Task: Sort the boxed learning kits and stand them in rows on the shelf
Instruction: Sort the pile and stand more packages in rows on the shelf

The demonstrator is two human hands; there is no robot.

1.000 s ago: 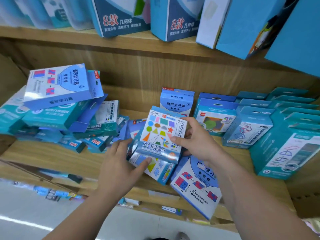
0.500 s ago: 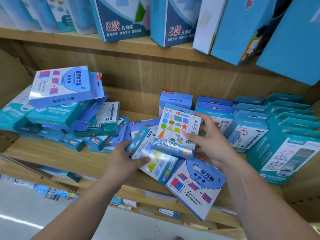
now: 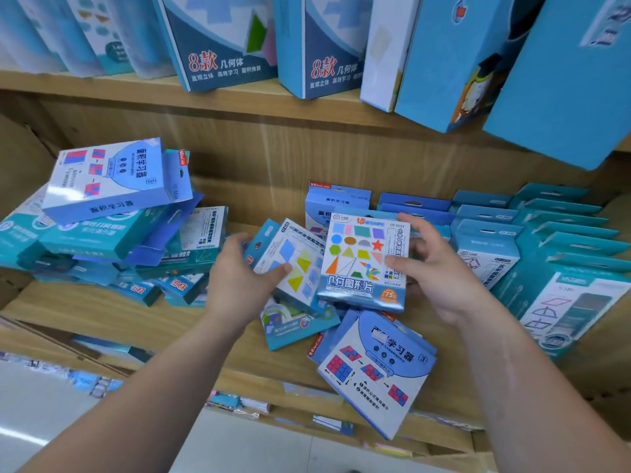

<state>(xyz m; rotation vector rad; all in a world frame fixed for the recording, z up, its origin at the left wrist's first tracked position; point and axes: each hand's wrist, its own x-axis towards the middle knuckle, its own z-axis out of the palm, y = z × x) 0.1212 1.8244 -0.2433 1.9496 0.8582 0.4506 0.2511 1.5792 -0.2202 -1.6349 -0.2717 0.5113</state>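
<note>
My right hand [image 3: 440, 268] grips a box printed with coloured geometric shapes [image 3: 363, 261] by its right edge and holds it upright above the wooden shelf [image 3: 102, 312]. Just to its left, my left hand [image 3: 239, 278] holds a second box with blue and yellow triangles [image 3: 293, 264], thumb on its front, tilted. Below them a blue kit with pink and blue blocks [image 3: 375, 373] lies flat, overhanging the shelf's front edge. A small teal box [image 3: 293, 327] lies under the held boxes.
A messy pile of teal and blue kits [image 3: 112, 227] fills the shelf's left side. Rows of upright blue and teal boxes [image 3: 512, 244] stand at the right and back. Tall blue boxes [image 3: 321, 46] line the upper shelf. Floor and lower shelves show below.
Both hands have lifted. The left hand picked the triangle box up off the shelf and tilted it. The right hand carried the shapes box up and to the right.
</note>
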